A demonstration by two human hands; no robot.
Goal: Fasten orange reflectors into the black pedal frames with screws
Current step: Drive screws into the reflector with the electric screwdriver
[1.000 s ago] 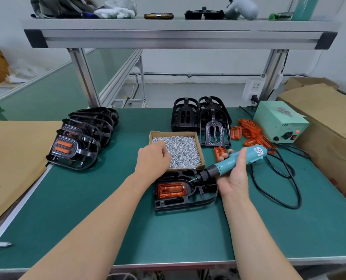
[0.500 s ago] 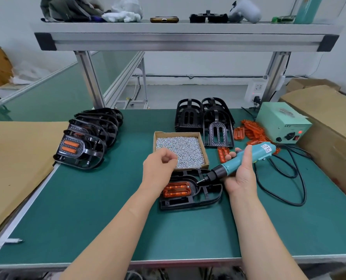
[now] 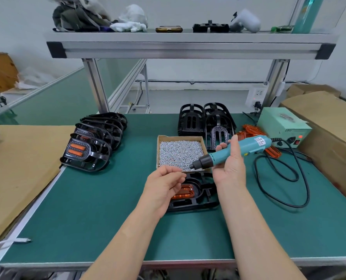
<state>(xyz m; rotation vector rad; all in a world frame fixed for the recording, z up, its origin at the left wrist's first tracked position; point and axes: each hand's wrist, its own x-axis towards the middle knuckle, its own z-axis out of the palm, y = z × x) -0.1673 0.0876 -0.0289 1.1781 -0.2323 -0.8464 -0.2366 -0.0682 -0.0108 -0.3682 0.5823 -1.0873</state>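
A black pedal frame (image 3: 196, 201) lies on the green mat near the middle, with an orange reflector (image 3: 185, 194) seated in it. My left hand (image 3: 164, 186) hovers over its left part and pinches a small screw at the tip of the teal electric screwdriver (image 3: 234, 151). My right hand (image 3: 229, 164) grips the screwdriver's body, its bit pointing left and down. Behind them stands a cardboard box of screws (image 3: 180, 151). Loose orange reflectors (image 3: 250, 134) lie at the right.
A row of finished pedals (image 3: 95, 146) sits at the left. Empty black frames (image 3: 206, 122) stand behind the screw box. A green power supply (image 3: 283, 128) with a black cable (image 3: 279, 178) is at the right, beside cardboard boxes (image 3: 329, 126). An aluminium shelf (image 3: 190, 45) hangs overhead.
My left hand came out of the screw box holding a screw and moved to the bit. My right hand lifted the screwdriver off the pedal frame.
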